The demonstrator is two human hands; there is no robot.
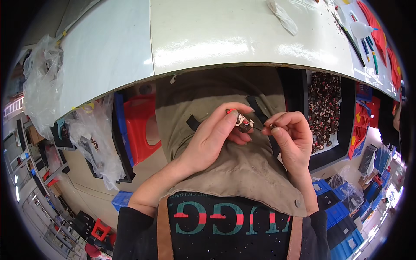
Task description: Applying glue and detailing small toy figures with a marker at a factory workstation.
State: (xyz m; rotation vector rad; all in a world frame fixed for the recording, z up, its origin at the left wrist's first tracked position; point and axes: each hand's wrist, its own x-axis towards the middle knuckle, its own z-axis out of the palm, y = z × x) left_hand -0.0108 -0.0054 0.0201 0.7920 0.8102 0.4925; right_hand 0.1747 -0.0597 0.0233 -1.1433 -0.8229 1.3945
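My left hand [207,142] holds a small figurine [244,123] between thumb and fingers, above my lap. The figurine is dark brown, cream and red, and part of it is covered by the thumb. Just to its right, the thumb and fingers of my right hand [294,138] pinch a tiny dark brown piece [272,126]. A gap separates that piece from the figurine. Beneath both hands lies a brown apron [221,167].
Ahead runs a white table [247,47] with a crumpled white cloth [282,17] and brushes [371,54]. At right, a black tray [323,161] holds many small brown-and-red pieces. A red stool [138,130] and plastic bags [102,147] are at left; blue crates [336,214] stand lower right.
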